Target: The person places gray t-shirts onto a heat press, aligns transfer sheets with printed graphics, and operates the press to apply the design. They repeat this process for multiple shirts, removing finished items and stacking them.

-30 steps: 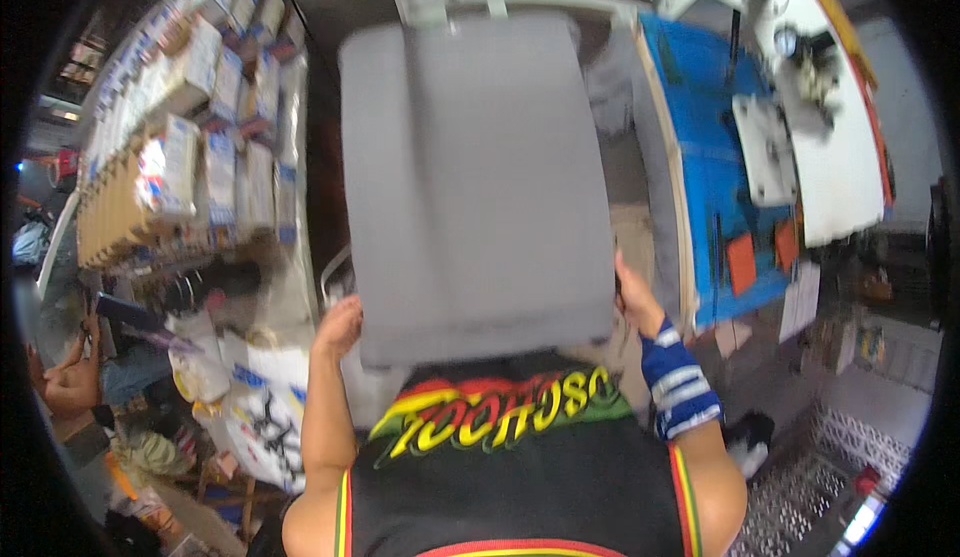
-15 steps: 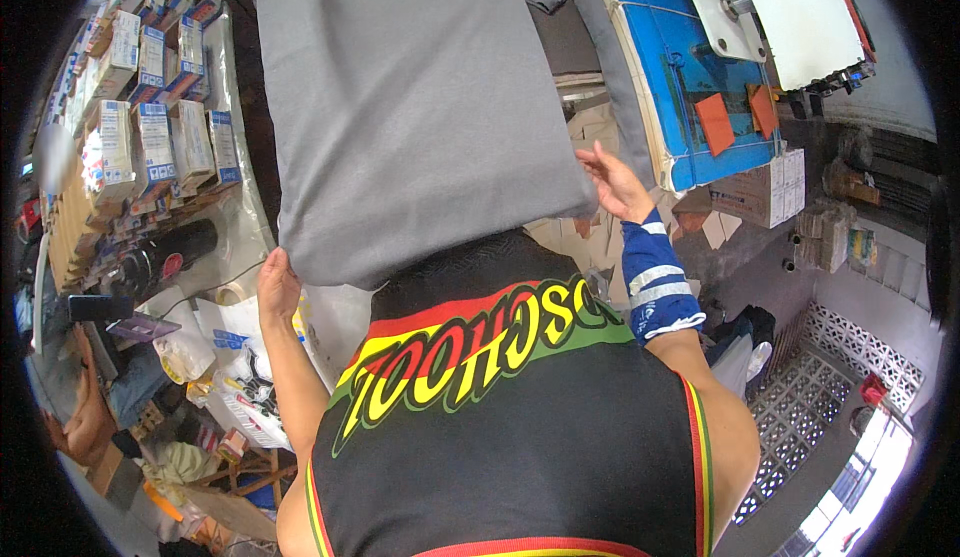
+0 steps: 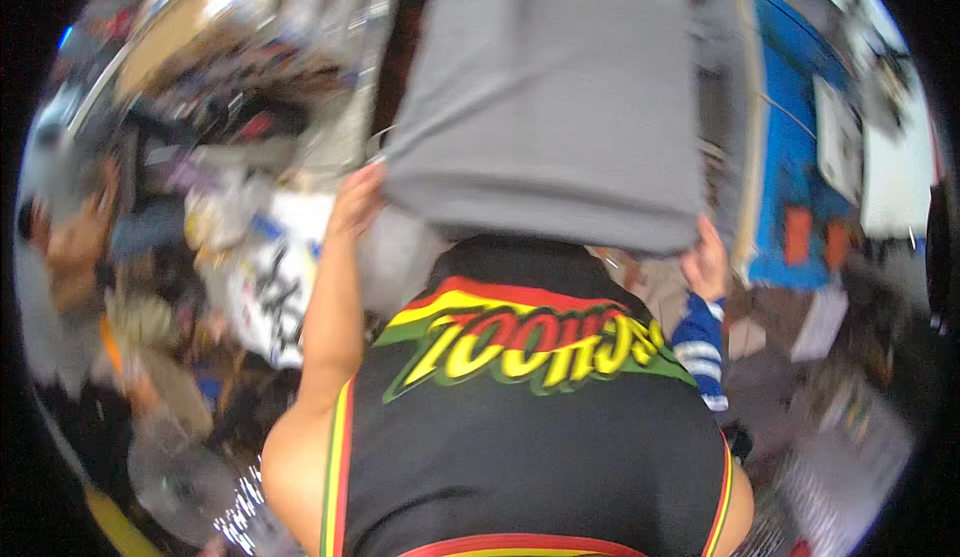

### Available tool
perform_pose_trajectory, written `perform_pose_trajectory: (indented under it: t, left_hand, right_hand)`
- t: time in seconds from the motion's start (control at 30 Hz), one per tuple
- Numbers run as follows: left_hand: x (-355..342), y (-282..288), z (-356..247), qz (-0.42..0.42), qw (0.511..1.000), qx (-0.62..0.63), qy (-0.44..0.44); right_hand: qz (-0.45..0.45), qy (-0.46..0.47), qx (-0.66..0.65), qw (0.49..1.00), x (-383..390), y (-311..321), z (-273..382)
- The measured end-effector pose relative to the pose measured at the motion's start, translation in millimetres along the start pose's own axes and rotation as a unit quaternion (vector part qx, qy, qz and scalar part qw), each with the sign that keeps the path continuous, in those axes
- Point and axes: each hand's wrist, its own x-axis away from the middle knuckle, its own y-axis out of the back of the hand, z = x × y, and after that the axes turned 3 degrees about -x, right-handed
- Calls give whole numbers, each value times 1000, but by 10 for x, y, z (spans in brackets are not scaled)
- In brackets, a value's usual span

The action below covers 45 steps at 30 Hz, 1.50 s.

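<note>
A grey cloth (image 3: 560, 107) stretches out flat in front of me, its near edge close to my chest. At its near left corner my left hand (image 3: 358, 200) is closed on the edge. My right hand (image 3: 707, 259) grips the near right corner, its fingers partly hidden by the cloth. A blue band with white stripes wraps my right forearm. Whatever lies beneath the cloth is hidden.
To the right is a blue panel (image 3: 795, 157) in a pale frame, with a white metal plate (image 3: 837, 137) and orange pieces (image 3: 797, 235) on it. White plastic bags (image 3: 285, 277) lie at the left. Another person (image 3: 85, 237) is at the far left.
The view has swung left, so the scene sits further right and is blurred. My right hand has gone from loosely spread fingers beside the cloth to holding its corner.
</note>
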Motion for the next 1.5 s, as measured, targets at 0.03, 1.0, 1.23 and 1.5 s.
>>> perform_pose_trajectory:
  t: [0.03,1.0,1.23,1.5]
  left_hand:
    - [5,2,-4,65,998,-25,-3]
    - [-1075,-697,-375,139,976,105,128]
    - [-3191,-1048,-1858,250,948,189,-54]
    - [-4272,-772,-2808,23,971,213,-109]
  right_hand:
    - [-68,26,31,997,61,3,18]
    - [87,-135,16,987,-891,-509,257]
    - [163,2,6,987,-2774,-1630,1301]
    - [22,235,-110,966,-3809,-1862,1832]
